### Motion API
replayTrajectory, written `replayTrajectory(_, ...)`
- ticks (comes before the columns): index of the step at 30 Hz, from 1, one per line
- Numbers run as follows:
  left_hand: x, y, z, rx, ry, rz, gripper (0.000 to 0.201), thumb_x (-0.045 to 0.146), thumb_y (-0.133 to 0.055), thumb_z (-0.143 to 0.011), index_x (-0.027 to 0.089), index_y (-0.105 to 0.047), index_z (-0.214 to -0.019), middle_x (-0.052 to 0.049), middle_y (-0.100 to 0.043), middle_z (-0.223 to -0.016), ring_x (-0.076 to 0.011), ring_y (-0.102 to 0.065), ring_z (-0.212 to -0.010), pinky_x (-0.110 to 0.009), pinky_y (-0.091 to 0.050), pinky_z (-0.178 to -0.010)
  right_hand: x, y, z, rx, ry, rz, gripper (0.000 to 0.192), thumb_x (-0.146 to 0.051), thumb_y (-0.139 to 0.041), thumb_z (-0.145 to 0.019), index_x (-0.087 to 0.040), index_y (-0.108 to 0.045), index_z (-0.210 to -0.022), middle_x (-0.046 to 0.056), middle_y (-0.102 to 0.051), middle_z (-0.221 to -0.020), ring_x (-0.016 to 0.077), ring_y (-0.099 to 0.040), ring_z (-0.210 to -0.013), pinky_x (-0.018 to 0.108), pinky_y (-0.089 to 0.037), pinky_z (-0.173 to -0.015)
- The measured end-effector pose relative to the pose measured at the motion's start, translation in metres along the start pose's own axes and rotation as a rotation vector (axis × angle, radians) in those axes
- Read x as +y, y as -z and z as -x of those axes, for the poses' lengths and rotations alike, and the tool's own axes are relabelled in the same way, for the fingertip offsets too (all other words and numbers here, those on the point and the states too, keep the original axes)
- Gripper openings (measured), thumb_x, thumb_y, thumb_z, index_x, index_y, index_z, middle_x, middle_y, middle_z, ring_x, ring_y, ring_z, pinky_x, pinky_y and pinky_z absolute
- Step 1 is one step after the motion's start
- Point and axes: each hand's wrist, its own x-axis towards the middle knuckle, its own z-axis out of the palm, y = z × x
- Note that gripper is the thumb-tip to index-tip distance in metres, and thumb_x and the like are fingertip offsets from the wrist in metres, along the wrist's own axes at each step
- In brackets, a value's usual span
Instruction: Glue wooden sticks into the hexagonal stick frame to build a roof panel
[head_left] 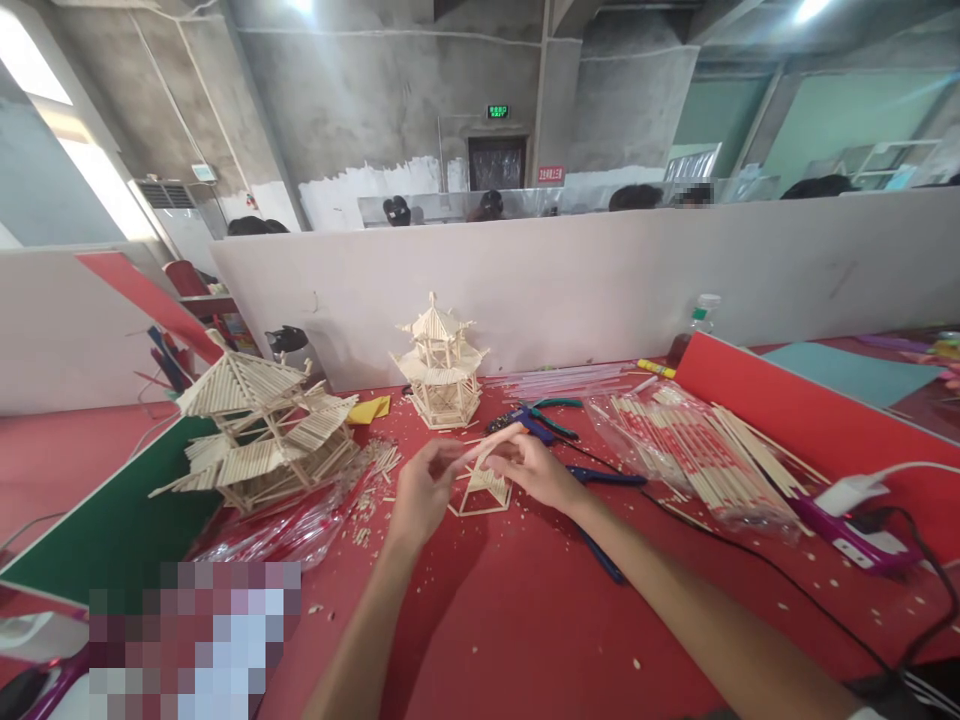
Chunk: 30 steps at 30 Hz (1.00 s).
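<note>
Broadly, a red tabletop (480, 630) fills the foreground. On its left stands a two-tiered stick pavilion (259, 425); a smaller pavilion (442, 378) rises farther back, near the middle. Bagged sticks (705, 460) lie to the right. The left hand (424, 487) and right hand (538, 470) come close together, fingers bent around a little stick frame (495, 488) between them, in front of the smaller pavilion; I cannot tell whether either grips it. Tiny wood scraps (365, 520) litter the red surface beside the left hand.

Ceiling lights (811, 9) glare overhead; the stretched edges seem slightly soft.
</note>
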Motion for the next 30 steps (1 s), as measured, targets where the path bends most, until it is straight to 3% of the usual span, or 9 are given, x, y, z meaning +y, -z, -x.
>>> replayTrajectory(4, -0.011, 0.033, -0.002, 0.132, 0.107, -0.355, 0.024, 0.022, -0.055, -0.092, 0.023, -0.066, -0.113, -0.01, -0.076, -0.11, -0.0266, -0.07, -0.103, -0.036, -0.05, -0.088, 0.006, -0.002, 0.001, 0.003, -0.002, 0.238, 0.013, -0.028, -0.07, -0.09, -0.018, -0.072, -0.099, 0.006, -0.077, -0.093, 0.0202, -0.07, -0.084, 0.029, -0.05, -0.074)
replayTrajectory(7, -0.021, 0.05, 0.001, 0.13, 0.186, -0.557, 0.033, 0.013, -0.055, -0.086, 0.024, -0.067, -0.114, -0.01, -0.076, -0.111, -0.0286, -0.07, -0.101, -0.036, -0.048, -0.085, 0.014, -0.005, 0.002, -0.025, 0.006, 0.4, 0.004, -0.019, -0.07, -0.088, -0.018, -0.074, -0.087, 0.005, -0.076, -0.085, 0.0193, -0.068, -0.076, 0.029, -0.048, -0.073)
replayTrajectory(10, -0.029, 0.055, 0.003, 0.097, 0.234, -0.683, 0.04, 0.008, -0.055, -0.082, 0.022, -0.067, -0.117, -0.013, -0.076, -0.108, -0.0312, -0.071, -0.101, -0.038, -0.048, -0.087, 0.022, -0.008, 0.003, -0.058, 0.032, 0.509, 0.008, -0.012, -0.07, -0.088, -0.018, -0.074, -0.085, 0.006, -0.076, -0.09, 0.0205, -0.069, -0.083, 0.029, -0.047, -0.079)
replayTrajectory(15, -0.022, 0.038, 0.002, 0.001, 0.129, -0.736, 0.039, 0.006, -0.05, -0.087, 0.017, -0.068, -0.119, -0.019, -0.071, -0.125, -0.031, -0.065, -0.118, -0.038, -0.044, -0.097, 0.029, -0.009, 0.002, -0.071, 0.065, 0.604, 0.01, -0.009, -0.069, -0.089, -0.018, -0.074, -0.087, 0.008, -0.076, -0.095, 0.0224, -0.07, -0.09, 0.03, -0.047, -0.083)
replayTrajectory(18, -0.013, 0.015, 0.004, -0.143, 0.058, -0.689, 0.025, 0.015, -0.053, -0.092, 0.022, -0.073, -0.105, -0.011, -0.077, -0.106, -0.0256, -0.071, -0.1, -0.031, -0.047, -0.083, 0.031, -0.009, 0.002, -0.073, 0.077, 0.633, 0.009, -0.01, -0.069, -0.09, -0.017, -0.074, -0.089, 0.008, -0.076, -0.094, 0.0225, -0.07, -0.09, 0.029, -0.047, -0.082)
replayTrajectory(22, -0.007, -0.009, 0.009, -0.232, 0.053, -0.651, 0.018, 0.024, -0.056, -0.095, 0.022, -0.073, -0.096, -0.01, -0.078, -0.096, -0.0244, -0.073, -0.089, -0.028, -0.044, -0.072, 0.033, -0.01, 0.003, -0.079, 0.095, 0.653, 0.01, -0.01, -0.067, -0.09, -0.017, -0.074, -0.091, 0.008, -0.075, -0.095, 0.0213, -0.069, -0.088, 0.028, -0.047, -0.08)
replayTrajectory(30, -0.004, -0.014, 0.013, -0.274, 0.075, -0.623, 0.01, 0.026, -0.062, -0.094, 0.022, -0.07, -0.097, -0.007, -0.077, -0.097, -0.0231, -0.072, -0.092, -0.027, -0.042, -0.071, 0.035, -0.01, 0.003, -0.088, 0.12, 0.659, 0.01, -0.011, -0.067, -0.09, -0.018, -0.074, -0.09, 0.006, -0.074, -0.092, 0.0192, -0.068, -0.083, 0.027, -0.045, -0.076)
